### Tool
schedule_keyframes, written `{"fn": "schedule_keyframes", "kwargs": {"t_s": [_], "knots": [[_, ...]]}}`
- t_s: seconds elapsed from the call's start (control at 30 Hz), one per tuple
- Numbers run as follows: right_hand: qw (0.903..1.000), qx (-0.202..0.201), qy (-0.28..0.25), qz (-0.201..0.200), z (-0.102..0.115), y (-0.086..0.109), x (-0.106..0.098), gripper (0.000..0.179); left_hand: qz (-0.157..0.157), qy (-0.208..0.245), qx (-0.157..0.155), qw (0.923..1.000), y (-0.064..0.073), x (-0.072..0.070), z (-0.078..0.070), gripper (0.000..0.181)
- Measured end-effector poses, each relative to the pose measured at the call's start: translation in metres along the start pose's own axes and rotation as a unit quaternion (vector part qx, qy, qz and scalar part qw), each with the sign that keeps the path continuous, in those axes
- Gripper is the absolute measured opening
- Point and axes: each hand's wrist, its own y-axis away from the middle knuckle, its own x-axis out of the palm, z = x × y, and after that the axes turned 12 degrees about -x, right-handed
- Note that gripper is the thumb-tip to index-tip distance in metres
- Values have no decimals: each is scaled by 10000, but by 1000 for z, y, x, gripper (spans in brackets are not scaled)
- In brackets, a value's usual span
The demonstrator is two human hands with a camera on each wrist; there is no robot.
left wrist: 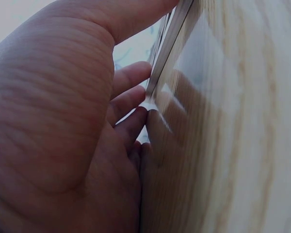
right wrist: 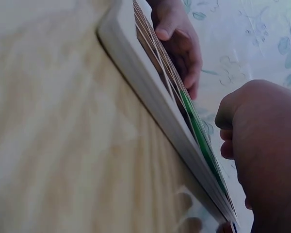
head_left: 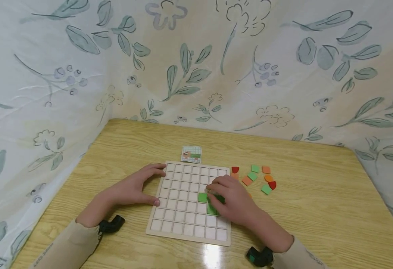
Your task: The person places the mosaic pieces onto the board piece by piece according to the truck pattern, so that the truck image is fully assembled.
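A wooden grid board (head_left: 173, 194) with square cells lies flat on the table. My left hand (head_left: 134, 186) rests at its left edge, thumb and fingers spread apart along the rim; in the left wrist view the fingertips (left wrist: 136, 70) meet the board's side. Over the right half of the grid is my right hand (head_left: 231, 200), fingers bent down. Green square tiles (head_left: 202, 197) sit in cells beside and under it. From the right wrist, the right hand (right wrist: 266, 131) hovers close over the board's green tiles (right wrist: 201, 136). I cannot tell whether its fingertips pinch a tile.
Behind the board lies a small picture card (head_left: 192, 154) showing a coloured grid pattern. Right of the board, loose green, orange and red pieces are scattered, among them a green square (head_left: 255, 169) and a red rounded piece (head_left: 272, 185). A floral curtain (head_left: 196, 74) hangs behind the table.
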Motion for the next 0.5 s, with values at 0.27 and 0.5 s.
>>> {"fn": "schedule_keyframes", "kwargs": {"t_s": [0.27, 0.5], "knots": [[9989, 274, 314, -222, -5, 11, -14, 17, 23, 43, 42, 10000, 2, 1, 0, 90], [9970, 447, 566, -288, -12, 23, -23, 23, 29, 79, 5, 10000, 3, -1, 0, 89]]}}
